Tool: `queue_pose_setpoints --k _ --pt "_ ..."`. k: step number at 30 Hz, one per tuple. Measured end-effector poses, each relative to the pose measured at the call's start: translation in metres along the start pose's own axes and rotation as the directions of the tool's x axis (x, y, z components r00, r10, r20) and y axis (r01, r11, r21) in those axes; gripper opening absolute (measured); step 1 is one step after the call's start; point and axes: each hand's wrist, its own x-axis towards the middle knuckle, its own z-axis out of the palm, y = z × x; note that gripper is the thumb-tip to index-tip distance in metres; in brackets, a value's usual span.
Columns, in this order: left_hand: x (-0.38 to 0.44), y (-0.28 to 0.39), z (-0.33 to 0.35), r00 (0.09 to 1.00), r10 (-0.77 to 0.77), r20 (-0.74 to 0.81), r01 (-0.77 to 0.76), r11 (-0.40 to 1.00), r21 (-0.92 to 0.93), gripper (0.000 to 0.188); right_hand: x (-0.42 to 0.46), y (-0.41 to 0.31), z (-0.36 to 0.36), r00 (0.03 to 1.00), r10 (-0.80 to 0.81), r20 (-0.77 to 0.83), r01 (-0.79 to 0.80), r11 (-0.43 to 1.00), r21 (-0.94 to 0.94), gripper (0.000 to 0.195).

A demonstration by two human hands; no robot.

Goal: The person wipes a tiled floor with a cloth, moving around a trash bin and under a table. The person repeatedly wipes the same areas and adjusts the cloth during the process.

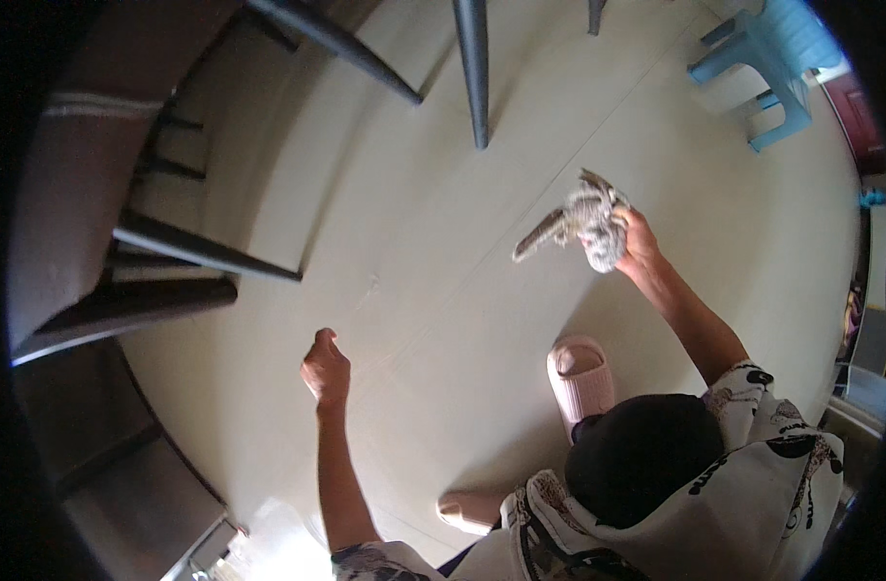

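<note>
A crumpled grey-white cloth rag hangs in my right hand, above the tiled floor and ahead of my body. One end of the cloth sticks out to the left. Its underside and my fingertips are partly hidden in the folds. To the left, my left hand is raised over the floor with its fingers curled closed. I see nothing held in it, though its palm is turned out of sight.
Dark tapered furniture legs reach the floor ahead. A brown piece of furniture takes up the left side, with a dark cabinet below. A blue plastic stool stands at upper right. Pink slippers are on my feet.
</note>
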Motion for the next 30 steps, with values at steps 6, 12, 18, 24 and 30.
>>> queue_pose_setpoints --k 6,12,18,24,30 --pt "-0.036 0.054 -0.112 0.756 0.119 0.643 0.030 0.976 -0.216 0.017 0.028 0.020 0.010 0.996 0.063 -0.058 -0.066 0.997 -0.050 0.031" --pt "-0.075 0.041 -0.129 0.834 0.071 0.548 0.494 0.348 -0.797 0.015 0.023 0.027 0.044 0.990 0.106 -0.088 -0.128 0.941 -0.314 0.023" --pt "-0.010 0.076 -0.127 0.727 -0.512 0.457 0.041 -0.632 -0.774 0.019 0.020 0.047 0.048 0.963 0.225 -0.147 -0.266 0.734 -0.625 0.020" --pt "-0.016 0.036 -0.088 0.819 -0.280 0.501 0.489 -0.116 -0.865 0.014 0.012 0.065 0.077 0.953 0.297 0.059 -0.284 0.945 -0.163 0.028" --pt "-0.061 0.087 -0.082 0.901 0.095 0.423 -0.011 0.980 -0.198 0.049 0.000 0.083 0.122 0.888 0.374 0.269 -0.425 0.890 0.164 0.036"
